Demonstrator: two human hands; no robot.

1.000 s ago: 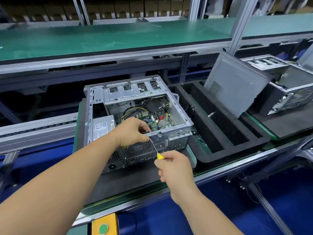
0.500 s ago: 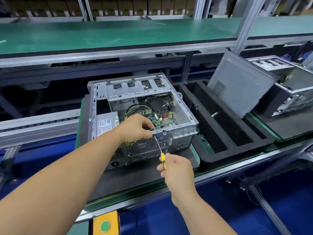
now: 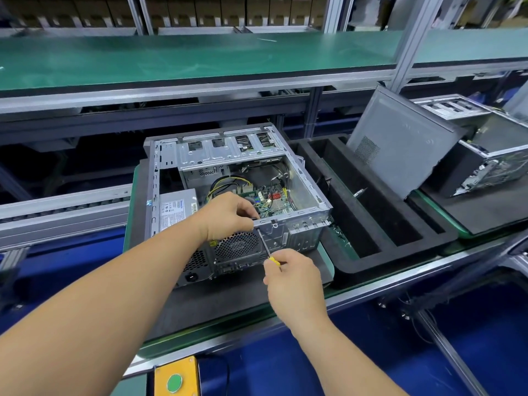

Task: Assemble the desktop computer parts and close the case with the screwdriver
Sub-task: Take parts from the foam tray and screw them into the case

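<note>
With her right hand [image 3: 291, 277] gripping the screwdriver [image 3: 267, 250] and left hand [image 3: 228, 215] pinching the case [image 3: 297, 224] rim, the tip could slip off the screw if tilted.

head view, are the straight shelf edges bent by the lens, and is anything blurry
Head view: the green shelf edge bows, wide-angle distortion; the open case and screwdriver look sharp; frame edges look softer; lighting even, little glare.

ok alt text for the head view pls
A right hand holds a yellow-handled screwdriver to the rear of an open PC case, while the left hand grips the case's top rear edge. A grey side panel leans in a black foam tray.
</note>
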